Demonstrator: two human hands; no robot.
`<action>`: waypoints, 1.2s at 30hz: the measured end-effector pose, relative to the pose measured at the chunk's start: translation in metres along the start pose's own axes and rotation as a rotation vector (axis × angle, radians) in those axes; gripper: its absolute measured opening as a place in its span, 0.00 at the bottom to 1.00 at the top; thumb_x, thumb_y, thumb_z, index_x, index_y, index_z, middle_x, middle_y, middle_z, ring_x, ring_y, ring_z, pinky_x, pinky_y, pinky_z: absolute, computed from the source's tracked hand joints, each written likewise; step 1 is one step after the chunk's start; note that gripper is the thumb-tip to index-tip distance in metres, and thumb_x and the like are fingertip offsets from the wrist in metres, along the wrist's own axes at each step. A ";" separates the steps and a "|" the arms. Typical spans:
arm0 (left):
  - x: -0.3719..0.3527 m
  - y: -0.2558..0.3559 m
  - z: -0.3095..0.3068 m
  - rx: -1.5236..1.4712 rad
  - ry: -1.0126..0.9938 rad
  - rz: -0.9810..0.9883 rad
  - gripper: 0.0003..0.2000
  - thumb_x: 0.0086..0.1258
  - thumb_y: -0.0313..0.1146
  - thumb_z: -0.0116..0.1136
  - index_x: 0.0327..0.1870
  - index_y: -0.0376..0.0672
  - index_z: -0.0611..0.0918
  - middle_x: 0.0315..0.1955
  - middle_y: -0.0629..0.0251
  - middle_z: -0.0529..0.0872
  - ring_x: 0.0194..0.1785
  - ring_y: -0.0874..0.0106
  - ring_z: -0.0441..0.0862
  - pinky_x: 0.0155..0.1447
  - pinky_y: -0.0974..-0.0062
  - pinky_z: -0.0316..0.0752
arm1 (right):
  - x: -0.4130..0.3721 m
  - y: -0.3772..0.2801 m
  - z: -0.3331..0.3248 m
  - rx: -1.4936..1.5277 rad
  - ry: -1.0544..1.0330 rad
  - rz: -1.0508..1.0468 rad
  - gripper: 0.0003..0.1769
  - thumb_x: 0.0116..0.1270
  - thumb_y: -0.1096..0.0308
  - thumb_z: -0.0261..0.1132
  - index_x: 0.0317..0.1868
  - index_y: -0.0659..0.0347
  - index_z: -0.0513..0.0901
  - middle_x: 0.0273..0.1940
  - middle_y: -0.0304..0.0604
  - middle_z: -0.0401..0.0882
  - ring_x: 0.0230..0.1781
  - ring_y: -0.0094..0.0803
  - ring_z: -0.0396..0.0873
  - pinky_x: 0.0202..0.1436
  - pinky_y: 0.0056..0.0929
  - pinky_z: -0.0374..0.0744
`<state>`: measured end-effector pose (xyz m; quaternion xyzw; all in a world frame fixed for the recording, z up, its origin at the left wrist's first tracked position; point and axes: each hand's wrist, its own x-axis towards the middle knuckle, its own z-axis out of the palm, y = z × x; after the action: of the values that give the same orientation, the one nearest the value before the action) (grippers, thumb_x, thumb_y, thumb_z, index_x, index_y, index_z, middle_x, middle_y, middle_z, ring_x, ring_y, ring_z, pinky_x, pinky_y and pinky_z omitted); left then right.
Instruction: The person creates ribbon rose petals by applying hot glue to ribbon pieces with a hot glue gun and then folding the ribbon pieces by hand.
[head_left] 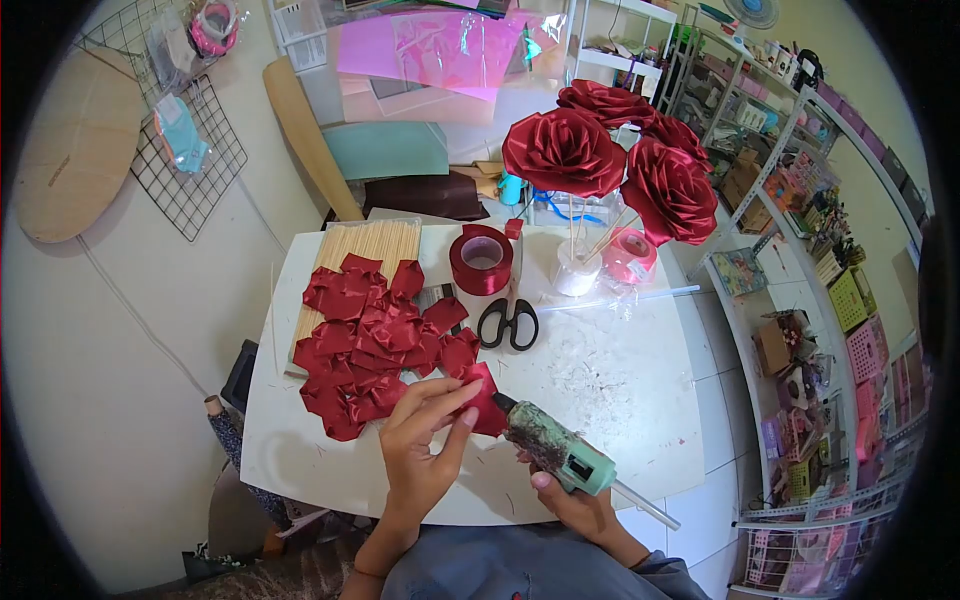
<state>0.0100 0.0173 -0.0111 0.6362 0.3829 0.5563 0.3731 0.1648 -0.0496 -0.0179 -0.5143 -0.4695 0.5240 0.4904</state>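
Note:
My left hand point(425, 440) pinches a folded red ribbon petal point(484, 398) over the near edge of the white table point(600, 380). My right hand point(575, 500) grips a green glue gun point(555, 448), its nozzle touching the petal. A pile of folded red ribbon petals point(375, 340) lies on the table just beyond my left hand.
Black scissors point(508, 322), a red ribbon spool point(481, 260), a pink spool point(628, 255) and a pack of wooden sticks point(360, 245) lie further back. Several finished red ribbon roses point(610, 160) stand in a white cup point(577, 268). Shelves point(830, 300) fill the right side.

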 end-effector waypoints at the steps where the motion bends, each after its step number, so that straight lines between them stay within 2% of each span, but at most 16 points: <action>1: 0.000 0.000 0.001 0.001 0.000 0.000 0.13 0.54 0.13 0.52 0.42 0.32 0.77 0.40 0.61 0.71 0.41 0.76 0.73 0.44 0.85 0.72 | 0.000 -0.001 0.000 -0.040 -0.017 0.019 0.16 0.55 0.64 0.63 0.40 0.66 0.73 0.31 0.41 0.74 0.31 0.23 0.72 0.36 0.21 0.71; 3: 0.000 0.000 0.002 -0.039 0.072 -0.024 0.14 0.53 0.16 0.56 0.41 0.38 0.79 0.40 0.61 0.74 0.41 0.75 0.76 0.42 0.82 0.77 | 0.001 -0.003 0.000 -0.080 -0.034 0.039 0.16 0.55 0.64 0.63 0.39 0.66 0.73 0.31 0.41 0.74 0.31 0.24 0.72 0.35 0.21 0.71; 12: 0.001 -0.001 0.002 0.008 0.062 0.040 0.15 0.52 0.16 0.57 0.42 0.40 0.79 0.40 0.59 0.77 0.42 0.74 0.76 0.40 0.82 0.78 | 0.003 -0.005 0.003 -0.122 -0.038 -0.015 0.15 0.54 0.64 0.65 0.36 0.66 0.73 0.27 0.40 0.73 0.26 0.22 0.70 0.29 0.20 0.70; 14: 0.001 0.000 0.002 0.048 0.055 0.046 0.15 0.52 0.16 0.57 0.42 0.40 0.79 0.40 0.59 0.77 0.42 0.74 0.77 0.40 0.81 0.78 | 0.005 -0.001 0.004 -0.166 -0.019 -0.137 0.15 0.55 0.63 0.65 0.34 0.67 0.73 0.25 0.40 0.72 0.24 0.22 0.69 0.27 0.21 0.69; 16: 0.000 0.000 0.001 0.087 0.046 0.052 0.16 0.51 0.16 0.57 0.42 0.40 0.79 0.40 0.58 0.78 0.41 0.73 0.77 0.40 0.81 0.78 | 0.004 -0.006 0.004 -0.159 -0.025 -0.096 0.15 0.54 0.63 0.65 0.34 0.67 0.73 0.24 0.40 0.71 0.24 0.22 0.69 0.27 0.21 0.68; 18: -0.002 0.000 -0.001 0.051 -0.041 0.027 0.16 0.53 0.12 0.52 0.44 0.32 0.76 0.44 0.55 0.73 0.46 0.70 0.74 0.47 0.79 0.75 | 0.004 -0.007 0.004 -0.153 -0.030 -0.057 0.15 0.54 0.63 0.65 0.33 0.67 0.73 0.24 0.40 0.71 0.23 0.22 0.68 0.27 0.21 0.68; 28: -0.002 0.002 0.000 0.067 -0.054 0.037 0.15 0.53 0.12 0.53 0.43 0.31 0.76 0.43 0.55 0.73 0.44 0.72 0.75 0.46 0.81 0.75 | 0.005 -0.002 0.005 -0.211 0.001 -0.160 0.15 0.54 0.63 0.65 0.32 0.67 0.74 0.23 0.40 0.70 0.22 0.24 0.68 0.25 0.22 0.68; 30: 0.000 0.003 0.002 0.065 0.024 0.037 0.16 0.50 0.17 0.58 0.41 0.39 0.79 0.38 0.60 0.78 0.40 0.73 0.77 0.39 0.81 0.78 | 0.005 -0.003 0.005 -0.215 0.008 -0.176 0.15 0.54 0.63 0.65 0.32 0.67 0.74 0.23 0.41 0.70 0.22 0.25 0.68 0.25 0.22 0.68; 36: -0.001 0.007 0.000 0.059 0.044 0.008 0.15 0.51 0.17 0.58 0.41 0.40 0.79 0.39 0.60 0.78 0.41 0.74 0.77 0.39 0.81 0.79 | 0.004 -0.003 -0.002 -0.245 0.023 -0.099 0.14 0.55 0.63 0.64 0.33 0.67 0.75 0.25 0.42 0.70 0.23 0.26 0.69 0.27 0.23 0.69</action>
<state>0.0104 0.0131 -0.0056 0.6359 0.4048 0.5602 0.3435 0.1668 -0.0458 -0.0152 -0.5524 -0.5490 0.4319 0.4549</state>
